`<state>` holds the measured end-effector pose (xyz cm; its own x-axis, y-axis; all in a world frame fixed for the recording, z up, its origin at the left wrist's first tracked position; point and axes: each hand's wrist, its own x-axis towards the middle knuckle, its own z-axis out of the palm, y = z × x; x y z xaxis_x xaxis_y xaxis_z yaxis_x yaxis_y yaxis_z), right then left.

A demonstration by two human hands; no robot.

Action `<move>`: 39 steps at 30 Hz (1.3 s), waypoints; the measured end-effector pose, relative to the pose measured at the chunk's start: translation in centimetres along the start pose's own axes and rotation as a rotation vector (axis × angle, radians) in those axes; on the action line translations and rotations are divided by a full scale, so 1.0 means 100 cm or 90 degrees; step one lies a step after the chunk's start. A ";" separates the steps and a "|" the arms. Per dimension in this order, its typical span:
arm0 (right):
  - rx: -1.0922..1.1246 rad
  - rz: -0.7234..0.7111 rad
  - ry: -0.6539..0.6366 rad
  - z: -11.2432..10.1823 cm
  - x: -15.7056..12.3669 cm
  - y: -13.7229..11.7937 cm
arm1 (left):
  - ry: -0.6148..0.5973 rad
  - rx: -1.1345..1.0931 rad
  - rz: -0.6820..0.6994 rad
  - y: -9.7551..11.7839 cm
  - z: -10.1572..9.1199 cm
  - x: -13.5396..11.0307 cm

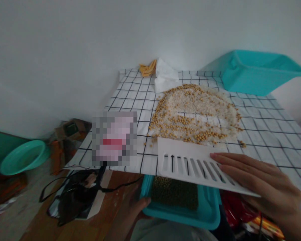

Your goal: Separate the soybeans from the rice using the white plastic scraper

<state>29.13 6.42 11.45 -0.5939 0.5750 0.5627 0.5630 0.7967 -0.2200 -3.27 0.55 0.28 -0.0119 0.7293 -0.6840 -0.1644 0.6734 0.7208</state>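
My right hand (261, 187) lies with fingers stretched flat on a white slotted scraper board (190, 160) at the table's near edge. Just beyond the board spreads a pile of white rice mixed with yellow soybeans (195, 113) on the checked tablecloth (266, 127). Below the table edge my left hand (137, 207) grips the rim of a teal tray (180, 214) that holds beans; only the thumb and part of the hand show.
A larger teal tub (256, 70) stands at the table's far right. A white tissue (165, 78) and a yellow cloth (147, 69) lie at the far edge. A teal basin (22, 157) and a black bag (75, 197) sit on the floor at left.
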 end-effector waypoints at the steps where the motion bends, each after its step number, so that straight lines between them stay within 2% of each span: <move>1: 0.006 0.012 0.011 0.000 0.002 0.002 | 0.011 0.003 0.008 -0.002 0.000 0.001; 5: 0.020 0.063 0.059 0.005 0.011 0.011 | 0.048 -0.001 0.021 -0.009 0.001 0.002; 9: 0.040 0.027 0.030 0.008 0.012 0.015 | 0.058 -0.013 0.010 -0.014 -0.001 0.003; 13: 0.049 0.010 0.011 -0.001 0.004 0.012 | 0.067 -0.012 0.015 -0.013 0.000 0.004; 15: 0.040 0.034 0.033 -0.007 0.003 0.013 | 0.066 0.006 0.010 -0.010 0.002 0.003; 20: -0.030 0.167 0.127 -0.012 0.009 0.025 | 0.054 0.030 -0.011 0.000 0.008 0.001; 26: 0.043 0.143 0.066 -0.016 0.005 0.026 | 0.047 0.029 -0.019 0.006 0.012 -0.004; 29: 0.019 0.177 0.101 -0.020 0.002 0.025 | 0.046 0.027 -0.025 0.009 0.013 -0.006; 33: -0.091 0.238 0.147 -0.021 0.004 0.028 | 0.039 0.029 -0.027 0.013 0.016 -0.007; 35: -0.105 0.237 0.135 -0.020 0.006 0.026 | 0.034 0.029 -0.025 0.015 0.018 -0.006; 39: -0.039 0.224 0.071 -0.024 0.007 0.015 | 0.027 0.027 -0.008 0.016 0.023 -0.006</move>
<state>30.90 7.55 13.40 -0.2933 0.7854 0.5451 0.7572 0.5389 -0.3691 -1.22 1.47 2.11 -0.0514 0.7161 -0.6961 -0.1236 0.6871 0.7160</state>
